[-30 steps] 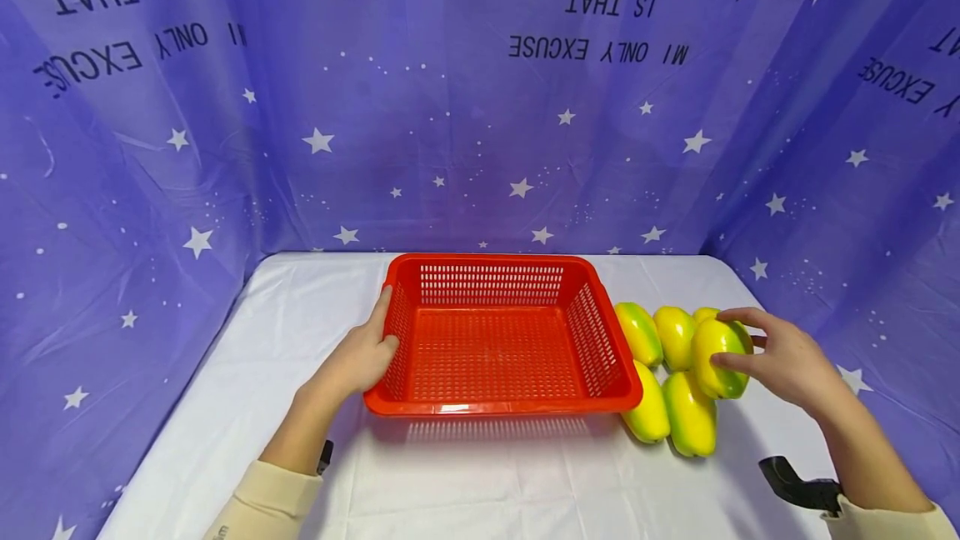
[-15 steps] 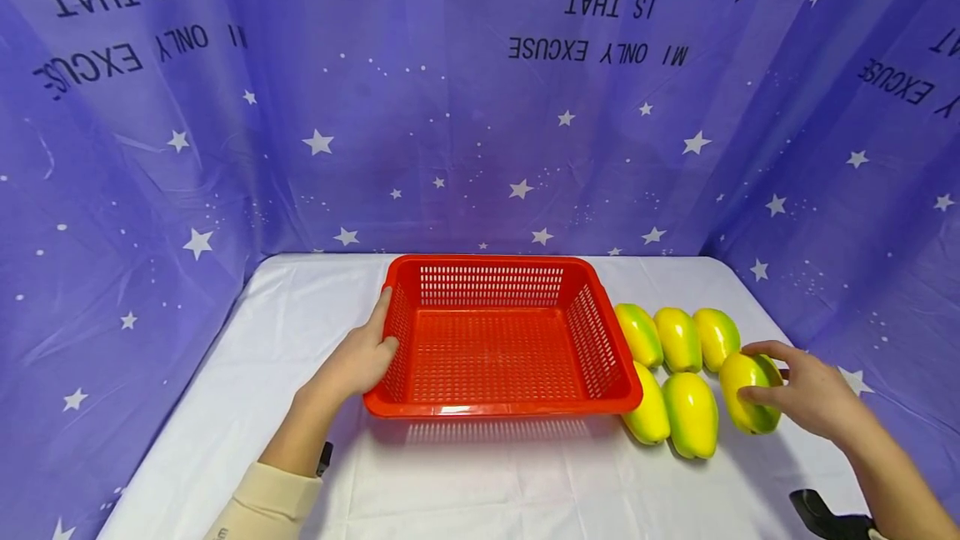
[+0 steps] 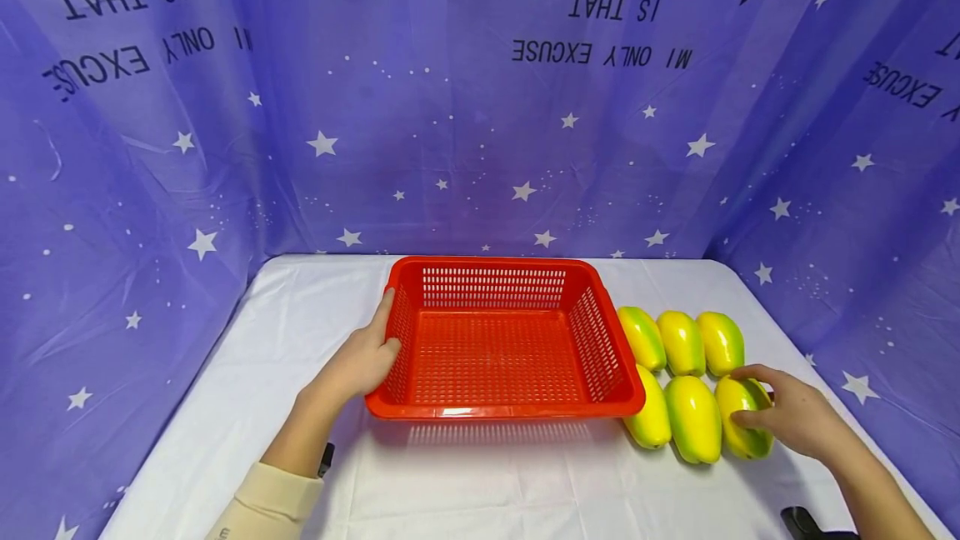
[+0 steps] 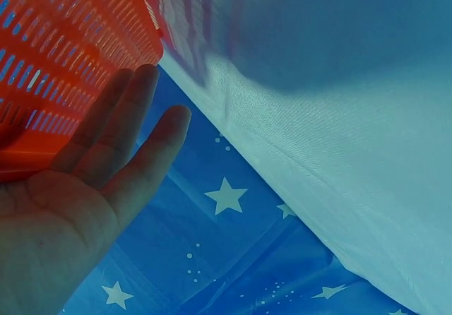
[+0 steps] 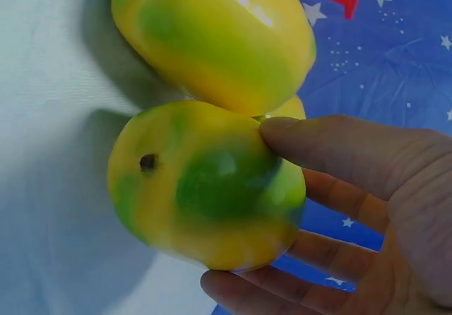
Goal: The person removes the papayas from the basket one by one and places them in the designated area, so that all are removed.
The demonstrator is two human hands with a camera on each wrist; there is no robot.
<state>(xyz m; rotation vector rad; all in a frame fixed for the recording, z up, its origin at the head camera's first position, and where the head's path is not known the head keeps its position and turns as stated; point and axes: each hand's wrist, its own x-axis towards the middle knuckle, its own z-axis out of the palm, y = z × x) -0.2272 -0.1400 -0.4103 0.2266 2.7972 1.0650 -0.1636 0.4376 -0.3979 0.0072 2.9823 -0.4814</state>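
Observation:
A red plastic basket [image 3: 504,412] with slotted walls and nothing inside stands on the white-covered table. My left hand [image 3: 360,363] holds its left side, thumb over the rim; in the left wrist view the other fingers [image 4: 134,110] lie along the outer wall. To the right of the basket, my right hand [image 3: 801,413] grips a yellow-green mango [image 3: 737,417] between thumb and fingers. This mango [image 5: 205,188] shows a dark stem spot in the right wrist view. It sits at the right end of the front row, beside another mango [image 3: 693,419].
A back row of mangoes [image 3: 681,342] lies behind the held one. The leftmost front mango [image 3: 651,411] is partly hidden by the basket's right rim. White cloth [image 3: 480,494] covers the table, and a purple star-patterned curtain [image 3: 480,132] encloses the back and sides.
My right hand has carried the mango from above the back row rightward and toward me, then down to the right end of the front row. The left hand and basket have stayed put.

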